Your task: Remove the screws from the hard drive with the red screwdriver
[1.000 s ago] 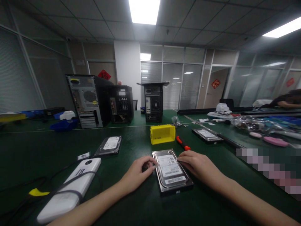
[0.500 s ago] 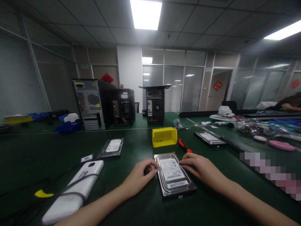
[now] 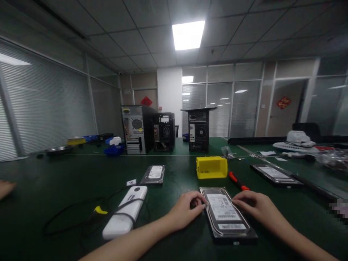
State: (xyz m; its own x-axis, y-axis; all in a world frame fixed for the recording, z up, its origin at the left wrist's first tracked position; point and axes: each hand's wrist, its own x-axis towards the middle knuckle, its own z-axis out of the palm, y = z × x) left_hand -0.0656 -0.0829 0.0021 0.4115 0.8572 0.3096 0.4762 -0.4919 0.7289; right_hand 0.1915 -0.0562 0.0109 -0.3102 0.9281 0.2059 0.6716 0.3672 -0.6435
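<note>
Left hand (image 3: 188, 210) and right hand (image 3: 255, 206), fingertips nearly pinched, at opposite edges of a hard drive (image 3: 223, 210) between them; any grip unclear.

We log the counter (image 3: 174, 172) as dark green, crossed by a thin pale line. Hard drive (image 3: 228, 222): silver-grey top, white label (image 3: 223, 206) with dark print and barcode stripes. Box (image 3: 212, 168): plain yellow. Tool (image 3: 237, 181): red-orange, black. Power bank (image 3: 118, 224): white, "18" in black. Diamond sign (image 3: 284, 102): red, gold-figured.
</note>
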